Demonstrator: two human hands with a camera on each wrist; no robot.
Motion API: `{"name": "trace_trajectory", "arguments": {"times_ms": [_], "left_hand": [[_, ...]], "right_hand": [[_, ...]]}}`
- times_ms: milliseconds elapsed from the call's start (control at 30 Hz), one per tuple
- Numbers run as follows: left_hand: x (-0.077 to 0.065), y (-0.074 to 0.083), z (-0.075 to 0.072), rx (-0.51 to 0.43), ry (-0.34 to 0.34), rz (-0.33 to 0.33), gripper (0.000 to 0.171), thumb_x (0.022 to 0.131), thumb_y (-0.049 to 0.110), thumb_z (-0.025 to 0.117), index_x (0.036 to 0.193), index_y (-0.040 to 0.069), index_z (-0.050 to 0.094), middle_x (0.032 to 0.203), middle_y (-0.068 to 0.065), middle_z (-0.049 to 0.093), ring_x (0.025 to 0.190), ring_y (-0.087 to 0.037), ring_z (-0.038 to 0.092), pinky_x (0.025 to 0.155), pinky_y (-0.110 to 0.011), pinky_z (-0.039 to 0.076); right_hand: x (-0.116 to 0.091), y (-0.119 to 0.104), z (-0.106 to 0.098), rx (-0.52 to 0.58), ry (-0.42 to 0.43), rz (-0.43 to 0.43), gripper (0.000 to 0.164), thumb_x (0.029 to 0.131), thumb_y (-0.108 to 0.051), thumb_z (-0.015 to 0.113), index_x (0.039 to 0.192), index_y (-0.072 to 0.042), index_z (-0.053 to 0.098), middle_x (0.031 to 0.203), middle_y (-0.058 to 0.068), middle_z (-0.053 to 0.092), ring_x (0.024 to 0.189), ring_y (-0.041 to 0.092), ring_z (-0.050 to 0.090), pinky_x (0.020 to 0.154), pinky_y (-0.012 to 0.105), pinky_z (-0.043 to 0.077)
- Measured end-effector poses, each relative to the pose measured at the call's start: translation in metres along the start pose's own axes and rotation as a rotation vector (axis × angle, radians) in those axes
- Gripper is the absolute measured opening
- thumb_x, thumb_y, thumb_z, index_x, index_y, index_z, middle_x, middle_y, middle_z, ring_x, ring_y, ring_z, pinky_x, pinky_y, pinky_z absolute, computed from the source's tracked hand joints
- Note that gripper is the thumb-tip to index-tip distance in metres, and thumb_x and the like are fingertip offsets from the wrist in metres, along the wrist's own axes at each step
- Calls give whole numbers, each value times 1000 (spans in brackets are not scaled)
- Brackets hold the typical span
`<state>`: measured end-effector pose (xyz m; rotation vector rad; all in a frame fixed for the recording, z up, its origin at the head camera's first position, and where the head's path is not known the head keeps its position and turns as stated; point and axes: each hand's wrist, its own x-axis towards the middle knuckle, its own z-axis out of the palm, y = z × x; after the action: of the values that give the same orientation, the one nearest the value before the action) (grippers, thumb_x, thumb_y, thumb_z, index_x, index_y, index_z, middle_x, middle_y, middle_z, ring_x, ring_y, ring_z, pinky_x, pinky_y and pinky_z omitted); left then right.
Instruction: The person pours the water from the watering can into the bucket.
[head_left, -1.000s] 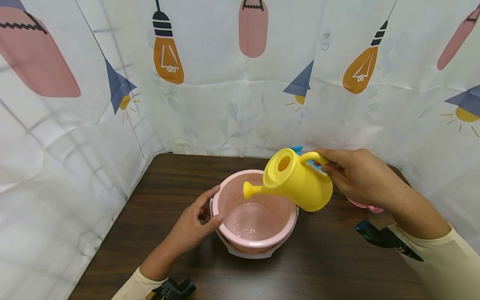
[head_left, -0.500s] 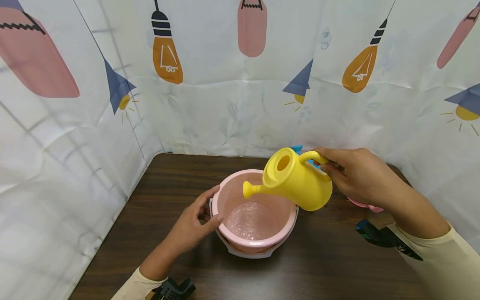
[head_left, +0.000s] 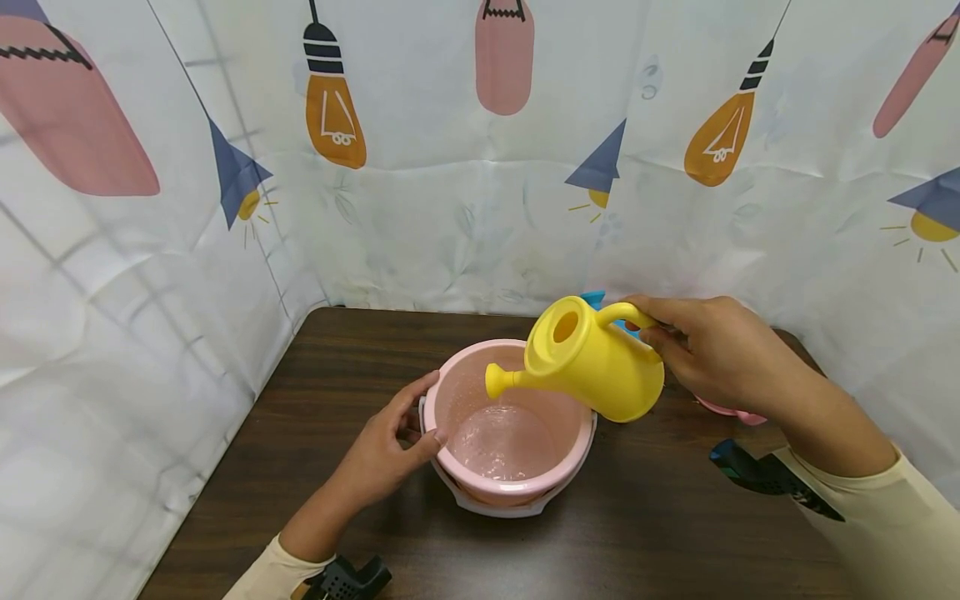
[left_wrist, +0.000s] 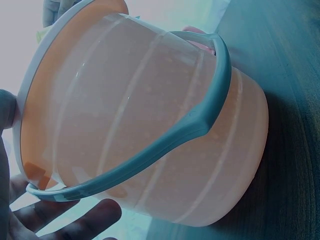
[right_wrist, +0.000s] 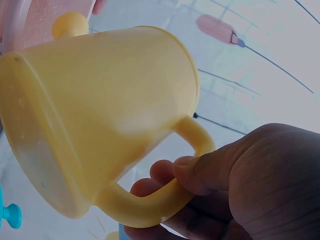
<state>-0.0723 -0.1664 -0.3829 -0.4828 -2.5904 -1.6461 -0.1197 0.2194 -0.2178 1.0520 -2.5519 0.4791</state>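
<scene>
Head | right fingers (head_left: 662, 308) clamped on watering-can handle (head_left: 622, 311) | left fingers (head_left: 411, 392) apart, touching bucket rim (head_left: 517, 486)

Watering can (head_left: 600, 367) — plain yellow; bucket (head_left: 517, 485) — pale pink.

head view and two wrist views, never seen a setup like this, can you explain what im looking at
There's no robot here, only a person working bare-handed. The head view comes from a camera worn on the head, looking forward and down; each wrist view comes from a camera on that wrist. The left hand holds the rim of a round pink bucket standing on a dark brown wood-grain table. The right hand grips the handle of a yellow, plastic-looking watering can, tilted with its spout over the bucket. A blue item and a pink item are partly hidden behind the can and right hand. A white patterned cloth hangs behind the table.
</scene>
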Motion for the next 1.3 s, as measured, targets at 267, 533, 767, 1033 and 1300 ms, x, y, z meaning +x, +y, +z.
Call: {"name": "trace_trajectory", "arguments": {"times_ms": [267,533,767,1033,1300], "left_hand": [[-1,-1,0,-3,1,-1,70,94,24,72,157,25,41,106,-8,66,88,-19,67,73,-36,55],[-1,-1,0,7,2,7,69,95,23,72,157,25,41,104,-6,66,87,-19,67,73,-36,55],[0,-1,0,7,2,2,69,95,24,72,157,25,41,104,-5,66,87,-18,66,73,-37,55],[0,0,0,11,2,-3,69,95,27,71,157,26,41,106,-6,66,88,-19,66,74,-37,55],[0,-1,0,4,-5,-15,69,95,26,71,157,26,41,109,-11,66,90,-20,66,75,-37,55]], "right_hand": [[1,0,0,-4,7,-11,42,92,0,71,131,-19,71,68,-14,47,49,0,35,49,25,38],[1,-1,0,3,1,-2,43,94,-2,71,133,-18,69,71,-12,52,49,1,34,49,25,37],[1,-1,1,-3,-2,-2,43,93,-2,72,134,-16,69,73,-12,54,50,1,34,50,25,38],[2,-1,1,-7,12,-11,46,92,-1,73,136,-14,68,72,-11,54,50,1,32,49,25,36],[2,-1,2,-5,17,-5,48,91,-3,75,138,-10,66,79,-9,61,50,1,31,49,25,36]]}}
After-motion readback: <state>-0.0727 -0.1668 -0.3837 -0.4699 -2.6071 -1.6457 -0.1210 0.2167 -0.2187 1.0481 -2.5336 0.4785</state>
